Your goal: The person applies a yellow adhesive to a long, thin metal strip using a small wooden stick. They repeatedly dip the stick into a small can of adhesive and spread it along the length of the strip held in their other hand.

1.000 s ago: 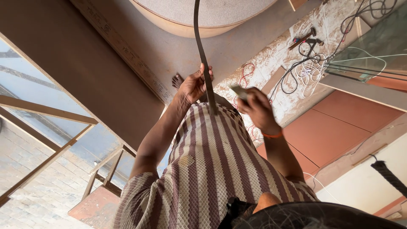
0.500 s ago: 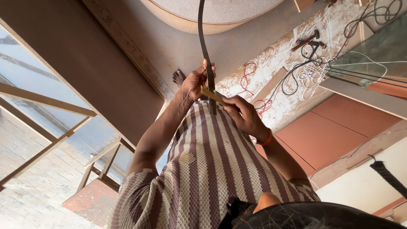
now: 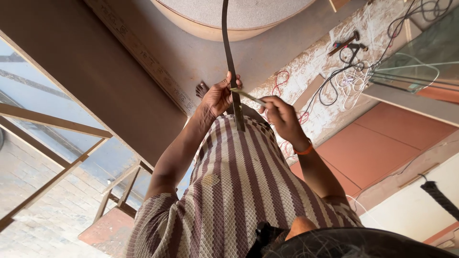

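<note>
A long, thin dark strip (image 3: 229,52) hangs down in front of my striped shirt (image 3: 234,181). My left hand (image 3: 216,97) is shut around the strip near its lower end. My right hand (image 3: 281,116), with an orange band at the wrist, pinches a slim yellow-green stick (image 3: 248,97). The tip of the stick touches the strip just beside my left thumb. A bare foot (image 3: 202,89) shows on the floor below my hands.
A round, pale-topped board (image 3: 239,16) lies on the floor ahead. A large brown panel (image 3: 95,81) and a wooden frame (image 3: 52,123) are at the left. A hammer (image 3: 345,43), tangled cables (image 3: 354,76), a glass sheet (image 3: 420,59) and an orange-red board (image 3: 382,143) are at the right.
My right hand has come in from the right and brought the stick against the strip. My left hand has kept its hold on the strip.
</note>
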